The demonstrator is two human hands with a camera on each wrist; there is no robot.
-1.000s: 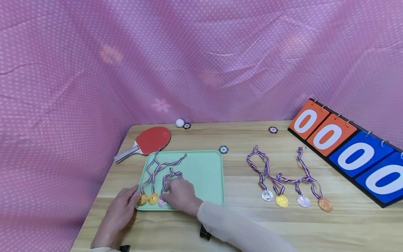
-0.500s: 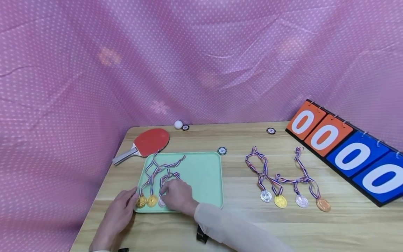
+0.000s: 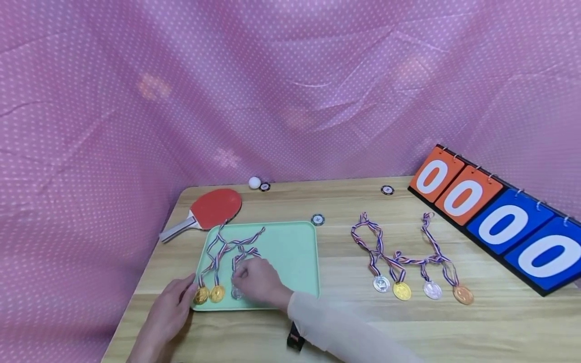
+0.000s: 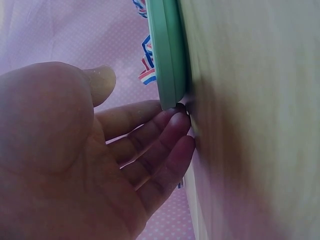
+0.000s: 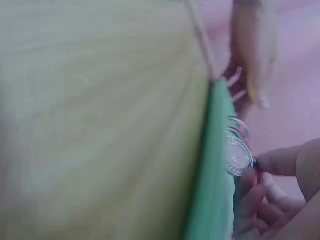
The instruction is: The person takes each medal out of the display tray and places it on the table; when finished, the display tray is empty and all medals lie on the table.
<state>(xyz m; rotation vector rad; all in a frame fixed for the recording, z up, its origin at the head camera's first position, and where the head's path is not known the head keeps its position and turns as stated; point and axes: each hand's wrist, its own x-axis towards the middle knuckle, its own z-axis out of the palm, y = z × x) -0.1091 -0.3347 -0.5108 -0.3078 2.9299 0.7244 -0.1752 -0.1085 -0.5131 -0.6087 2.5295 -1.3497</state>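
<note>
The silver medal [image 3: 236,293] is at the near side of the green tray [image 3: 292,252], right of two gold medals [image 3: 217,293]. The right hand [image 3: 257,280] pinches its striped ribbon [image 5: 257,163] between thumb and fingers, just beside the disc; the left hand [image 3: 167,310] rests loosely extended fingers against the tray's near left corner, thumb apart. The embossed disc should prove light, stiff and rather slippery, so its rim or the ribbon close by seems the surest hold. The ribbon looks soft, woven and prone to tangling. The tray appears smooth, probably plastic, round-cornered; the table [image 3: 363,333] is wood-grained.
</note>
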